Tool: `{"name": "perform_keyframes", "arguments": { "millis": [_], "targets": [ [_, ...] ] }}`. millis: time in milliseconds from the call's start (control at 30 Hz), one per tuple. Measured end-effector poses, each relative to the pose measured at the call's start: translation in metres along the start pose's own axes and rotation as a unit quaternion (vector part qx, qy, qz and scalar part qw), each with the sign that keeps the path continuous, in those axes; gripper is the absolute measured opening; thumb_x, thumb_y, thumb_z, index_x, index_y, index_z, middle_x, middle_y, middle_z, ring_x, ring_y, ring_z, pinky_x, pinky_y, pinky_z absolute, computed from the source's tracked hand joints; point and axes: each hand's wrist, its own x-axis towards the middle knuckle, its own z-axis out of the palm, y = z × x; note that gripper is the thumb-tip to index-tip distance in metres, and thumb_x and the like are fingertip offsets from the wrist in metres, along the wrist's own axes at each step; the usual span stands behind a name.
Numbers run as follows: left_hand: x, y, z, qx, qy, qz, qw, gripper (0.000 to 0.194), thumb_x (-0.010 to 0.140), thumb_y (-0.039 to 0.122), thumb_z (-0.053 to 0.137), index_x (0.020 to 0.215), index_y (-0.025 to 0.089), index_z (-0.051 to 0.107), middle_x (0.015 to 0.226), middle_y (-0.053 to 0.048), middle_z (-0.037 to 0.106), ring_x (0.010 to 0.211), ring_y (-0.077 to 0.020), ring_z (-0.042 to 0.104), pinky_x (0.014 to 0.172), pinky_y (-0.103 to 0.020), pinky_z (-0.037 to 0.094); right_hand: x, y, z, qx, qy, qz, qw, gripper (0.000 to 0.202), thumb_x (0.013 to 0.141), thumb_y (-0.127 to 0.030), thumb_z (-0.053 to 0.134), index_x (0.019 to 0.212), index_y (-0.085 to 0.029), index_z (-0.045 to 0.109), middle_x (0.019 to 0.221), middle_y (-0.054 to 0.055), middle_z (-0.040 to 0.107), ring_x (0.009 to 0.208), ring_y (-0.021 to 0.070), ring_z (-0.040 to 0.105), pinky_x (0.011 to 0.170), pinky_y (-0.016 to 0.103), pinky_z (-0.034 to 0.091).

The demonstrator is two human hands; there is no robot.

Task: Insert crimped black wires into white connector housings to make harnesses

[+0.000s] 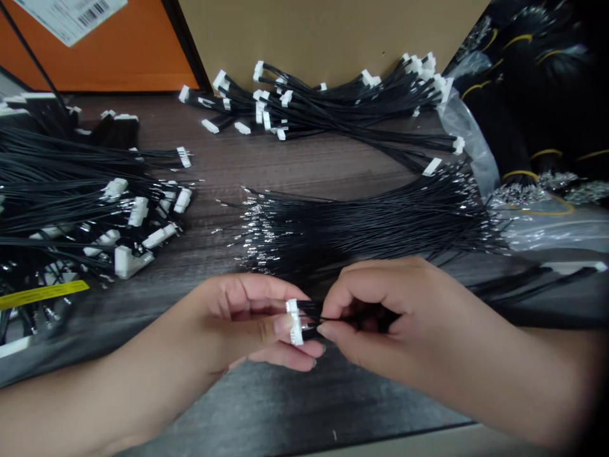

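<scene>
Between thumb and fingers, my left hand (257, 324) grips a white plastic connector housing (295, 322). Black wires (311, 311) run out of the housing's right side toward my right hand (375, 304). The right thumb and index finger pinch a thin black wire close to the housing. Whether that wire's tip sits inside the housing, I cannot tell. Just beyond my hands lies a wide bundle of loose black wires (361, 222) with shiny metal terminals (259, 231) at both ends.
Wire harnesses with white connectors (342, 105) lie at the back against a cardboard box (323, 38). More harnesses (61, 165) are piled at left, near a yellow strip (45, 294). An orange box (118, 51) stands back left. Banded wire bundles (514, 139) and clear plastic bags (561, 225) fill the right.
</scene>
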Motion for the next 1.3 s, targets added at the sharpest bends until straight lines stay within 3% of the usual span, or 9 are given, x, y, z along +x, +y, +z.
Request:
{"name": "perform_keyframes", "arguments": {
  "millis": [233, 400, 467, 600, 700, 867, 1033, 1167, 1300],
  "targets": [
    [0.004, -0.001, 0.0, 0.011, 0.012, 0.003, 1.0, 0.011, 0.088, 0.024, 0.098, 0.098, 0.022, 0.092, 0.091, -0.003, 0.092, 0.087, -0.0179, 0.087, 0.085, -0.023, 0.072, -0.005, 0.001, 0.005, 0.016, 0.034, -0.033, 0.999, 0.027, 0.079, 0.006, 0.078, 0.068, -0.018, 0.072, 0.064, -0.012, 0.067, 0.056, -0.0011, 0.057, 0.053, 0.01, 0.039],
    [0.002, -0.002, -0.001, -0.001, 0.005, 0.011, 1.0, 0.011, 0.09, 0.024, 0.096, 0.1, 0.023, 0.092, 0.093, -0.001, 0.091, 0.091, -0.0181, 0.087, 0.085, -0.021, 0.071, -0.004, -0.001, 0.003, 0.021, 0.0, 0.003, 1.0, 0.026, 0.082, 0.003, 0.075, 0.07, -0.02, 0.073, 0.067, -0.01, 0.071, 0.06, 0.0018, 0.061, 0.055, 0.013, 0.043],
    [0.002, -0.002, 0.001, 0.002, 0.003, 0.013, 1.0, 0.01, 0.091, 0.025, 0.094, 0.1, 0.022, 0.092, 0.095, -0.002, 0.091, 0.092, -0.018, 0.087, 0.086, -0.02, 0.07, -0.005, -0.001, 0.0, 0.008, -0.004, 0.014, 1.0, 0.023, 0.083, 0.001, 0.074, 0.08, -0.021, 0.072, 0.071, -0.01, 0.072, 0.06, 0.0034, 0.063, 0.055, 0.014, 0.045],
    [0.002, 0.0, 0.006, 0.005, 0.01, 0.017, 1.0, 0.012, 0.088, 0.024, 0.097, 0.098, 0.019, 0.093, 0.095, -0.005, 0.091, 0.089, -0.0183, 0.086, 0.084, -0.021, 0.071, -0.011, 0.002, -0.008, -0.057, -0.004, -0.071, 0.996, 0.013, 0.095, -0.009, 0.066, 0.098, -0.021, 0.063, 0.085, -0.006, 0.073, 0.068, 0.0067, 0.066, 0.061, 0.017, 0.051],
    [0.002, 0.002, 0.009, -0.017, 0.019, 0.019, 0.999, 0.017, 0.079, 0.025, 0.103, 0.09, 0.018, 0.092, 0.088, -0.003, 0.09, 0.082, -0.0178, 0.086, 0.079, -0.021, 0.071, -0.013, 0.003, -0.012, -0.126, -0.019, -0.131, 0.983, 0.018, 0.104, -0.014, 0.053, 0.094, -0.023, 0.066, 0.099, 0.003, 0.075, 0.083, 0.0132, 0.071, 0.071, 0.024, 0.057],
    [0.001, 0.003, 0.009, -0.026, 0.03, 0.012, 0.999, 0.02, 0.076, 0.024, 0.104, 0.089, 0.017, 0.092, 0.086, -0.004, 0.089, 0.079, -0.0183, 0.086, 0.078, -0.021, 0.072, -0.012, 0.0, -0.012, -0.109, -0.027, -0.057, 0.992, 0.022, 0.103, -0.014, 0.055, 0.094, -0.027, 0.07, 0.095, 0.001, 0.076, 0.08, 0.0155, 0.071, 0.07, 0.026, 0.057],
    [0.001, 0.004, 0.008, -0.02, 0.03, 0.008, 0.999, 0.018, 0.077, 0.023, 0.103, 0.089, 0.016, 0.092, 0.085, -0.005, 0.089, 0.081, -0.0187, 0.086, 0.076, -0.021, 0.071, -0.011, 0.002, -0.009, -0.132, -0.04, -0.115, 0.984, 0.027, 0.099, -0.005, 0.054, 0.091, -0.025, 0.07, 0.093, 0.001, 0.074, 0.085, 0.0162, 0.069, 0.08, 0.028, 0.058],
    [0.001, 0.002, 0.008, -0.011, 0.027, 0.014, 0.999, 0.016, 0.079, 0.024, 0.103, 0.089, 0.018, 0.092, 0.086, -0.003, 0.089, 0.081, -0.0183, 0.087, 0.079, -0.02, 0.07, -0.01, 0.003, -0.007, -0.16, -0.006, -0.112, 0.981, 0.023, 0.098, -0.002, 0.059, 0.085, -0.02, 0.065, 0.087, -0.001, 0.068, 0.07, 0.0103, 0.064, 0.064, 0.023, 0.052],
    [0.002, 0.0, 0.009, -0.008, 0.036, 0.02, 0.999, 0.019, 0.077, 0.028, 0.105, 0.09, 0.021, 0.093, 0.089, -0.001, 0.089, 0.082, -0.0181, 0.087, 0.081, -0.02, 0.07, -0.01, 0.0, -0.006, -0.184, -0.027, -0.082, 0.979, 0.019, 0.094, -0.004, 0.071, 0.082, -0.018, 0.065, 0.079, -0.002, 0.064, 0.065, 0.0102, 0.06, 0.057, 0.023, 0.05]
  ]
}}
